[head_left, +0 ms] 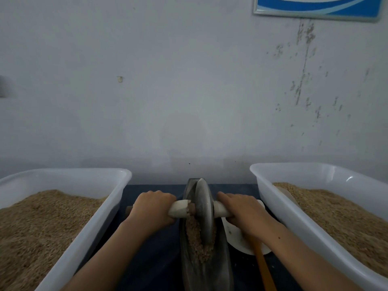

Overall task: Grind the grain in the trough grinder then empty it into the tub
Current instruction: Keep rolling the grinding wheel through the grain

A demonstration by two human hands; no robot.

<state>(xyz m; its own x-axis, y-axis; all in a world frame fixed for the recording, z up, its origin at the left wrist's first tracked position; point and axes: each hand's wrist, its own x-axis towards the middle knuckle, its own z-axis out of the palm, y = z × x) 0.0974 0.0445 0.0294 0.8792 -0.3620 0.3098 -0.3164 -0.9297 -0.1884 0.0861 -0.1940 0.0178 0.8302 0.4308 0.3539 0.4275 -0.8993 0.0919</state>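
A dark metal trough grinder (206, 269) lies lengthwise on the dark blue table between two tubs. Its grey grinding wheel (204, 208) stands upright in the trough, towards the far end. Tan grain (196, 240) fills the trough on the near side of the wheel. A pale axle handle (180, 208) sticks out on each side of the wheel. My left hand (152, 208) grips the left handle. My right hand (243, 213) grips the right handle.
A white tub (100, 223) heaped with grain stands on the left, and another white tub (279, 208) with grain stands on the right. A white dish (237, 238) and an orange-brown stick (263, 267) lie under my right forearm. A pale wall rises close behind.
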